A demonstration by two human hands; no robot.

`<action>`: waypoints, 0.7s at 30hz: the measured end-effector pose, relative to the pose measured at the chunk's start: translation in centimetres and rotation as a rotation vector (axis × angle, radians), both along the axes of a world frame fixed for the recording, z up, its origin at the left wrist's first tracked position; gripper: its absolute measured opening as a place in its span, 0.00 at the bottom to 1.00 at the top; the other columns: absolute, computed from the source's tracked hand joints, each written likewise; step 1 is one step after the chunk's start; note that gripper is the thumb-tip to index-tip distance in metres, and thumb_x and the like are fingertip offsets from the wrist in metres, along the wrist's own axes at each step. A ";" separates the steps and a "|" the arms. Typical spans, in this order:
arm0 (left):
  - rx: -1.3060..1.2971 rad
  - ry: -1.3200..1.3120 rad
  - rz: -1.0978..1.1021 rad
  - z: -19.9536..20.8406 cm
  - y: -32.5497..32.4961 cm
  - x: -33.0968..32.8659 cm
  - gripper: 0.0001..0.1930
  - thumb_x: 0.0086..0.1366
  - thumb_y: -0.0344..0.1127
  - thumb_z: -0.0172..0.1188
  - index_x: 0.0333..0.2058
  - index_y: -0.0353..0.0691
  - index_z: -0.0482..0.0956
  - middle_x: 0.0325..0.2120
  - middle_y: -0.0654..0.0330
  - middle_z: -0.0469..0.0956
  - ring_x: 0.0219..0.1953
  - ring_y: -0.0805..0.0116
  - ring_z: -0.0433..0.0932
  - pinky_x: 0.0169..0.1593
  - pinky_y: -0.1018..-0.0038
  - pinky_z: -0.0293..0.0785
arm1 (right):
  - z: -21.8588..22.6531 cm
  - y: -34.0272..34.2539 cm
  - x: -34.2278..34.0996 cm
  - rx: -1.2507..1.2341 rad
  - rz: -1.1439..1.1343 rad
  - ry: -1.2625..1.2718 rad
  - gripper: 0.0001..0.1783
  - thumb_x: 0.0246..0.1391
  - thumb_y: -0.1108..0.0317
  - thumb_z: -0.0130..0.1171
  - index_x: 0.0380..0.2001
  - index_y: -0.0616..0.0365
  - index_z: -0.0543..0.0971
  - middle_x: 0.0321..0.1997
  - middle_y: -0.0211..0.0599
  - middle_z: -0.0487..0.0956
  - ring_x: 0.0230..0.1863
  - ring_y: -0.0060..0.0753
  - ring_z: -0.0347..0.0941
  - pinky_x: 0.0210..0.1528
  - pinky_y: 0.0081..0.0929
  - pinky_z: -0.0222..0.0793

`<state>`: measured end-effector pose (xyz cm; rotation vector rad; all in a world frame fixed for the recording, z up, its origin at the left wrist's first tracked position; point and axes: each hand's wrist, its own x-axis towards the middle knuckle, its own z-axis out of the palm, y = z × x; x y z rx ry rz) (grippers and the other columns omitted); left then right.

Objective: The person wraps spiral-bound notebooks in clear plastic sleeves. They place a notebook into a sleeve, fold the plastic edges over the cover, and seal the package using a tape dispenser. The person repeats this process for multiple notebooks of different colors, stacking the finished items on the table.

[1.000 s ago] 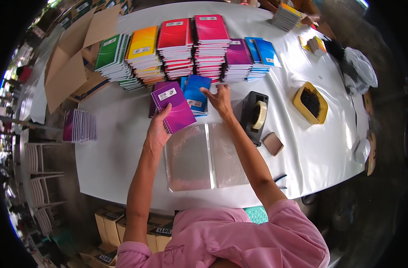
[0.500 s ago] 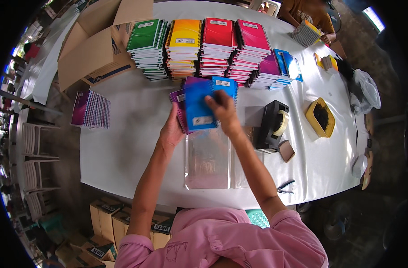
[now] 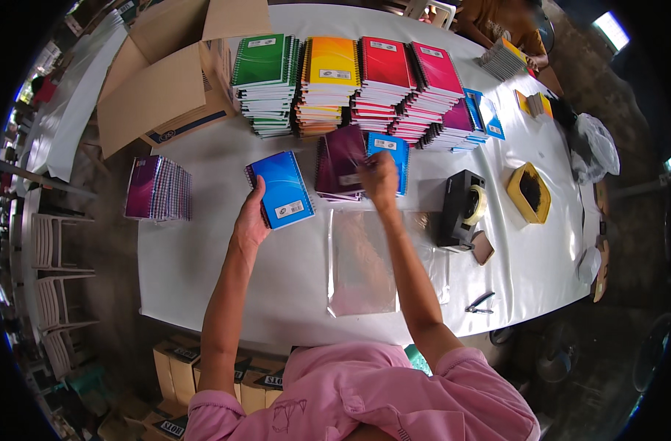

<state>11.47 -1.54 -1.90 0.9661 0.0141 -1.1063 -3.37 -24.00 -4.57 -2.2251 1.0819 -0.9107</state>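
Note:
A blue spiral notebook (image 3: 282, 192) lies in my left hand (image 3: 253, 219), the thumb on its cover and the fingers underneath; whether more notebooks are below it is hidden. My right hand (image 3: 381, 180) grips the lower right edge of a purple spiral notebook (image 3: 344, 156), which is tilted and slightly blurred. Under that one sit more purple notebooks (image 3: 337, 195). Just beside them is a small pile of blue notebooks (image 3: 391, 156), partly behind my right hand. Clear plastic sleeves (image 3: 357, 275) lie flat on the table near my right forearm.
Tall stacks of green (image 3: 260, 62), yellow (image 3: 331, 62), red (image 3: 385, 62) and pink notebooks (image 3: 437, 70) line the back. An open carton (image 3: 159, 103) stands back left, a purple notebook stack (image 3: 159, 189) left. Rightward are a tape dispenser (image 3: 457, 209), yellow tub (image 3: 529, 192) and pliers (image 3: 480, 303). Another person (image 3: 508, 29) sits far right.
My left hand has moved left with the blue notebook on top. My right hand has let go of the blue notebook and taken hold of a purple one at the pile.

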 end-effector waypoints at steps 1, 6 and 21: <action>0.019 -0.012 -0.017 -0.1 0.2 0.3 0.42 0.58 0.63 0.58 0.60 0.35 0.61 0.55 0.52 0.69 0.56 0.58 0.71 0.59 0.60 0.70 | 1.6 -2.1 -0.7 0.186 0.273 -0.123 0.17 0.41 0.73 0.67 0.38 0.60 0.76 0.30 0.45 0.80 0.29 0.43 0.78 0.35 0.31 0.72; -0.217 0.140 -0.262 -0.3 -1.6 -0.5 0.40 0.60 0.66 0.53 0.60 0.38 0.63 0.54 0.55 0.72 0.54 0.62 0.73 0.57 0.62 0.72 | 19.3 -2.5 1.1 0.228 1.222 0.143 0.16 0.41 0.78 0.65 0.38 0.61 0.81 0.33 0.33 0.80 0.31 0.26 0.75 0.37 0.22 0.72; -0.306 0.148 -0.179 4.2 -13.4 -4.5 0.27 0.62 0.46 0.63 0.55 0.40 0.69 0.50 0.57 0.75 0.52 0.65 0.74 0.55 0.67 0.72 | 17.3 -24.2 1.0 -0.147 -0.258 0.340 0.28 0.41 0.44 0.68 0.37 0.55 0.82 0.43 0.51 0.80 0.45 0.49 0.77 0.46 0.40 0.72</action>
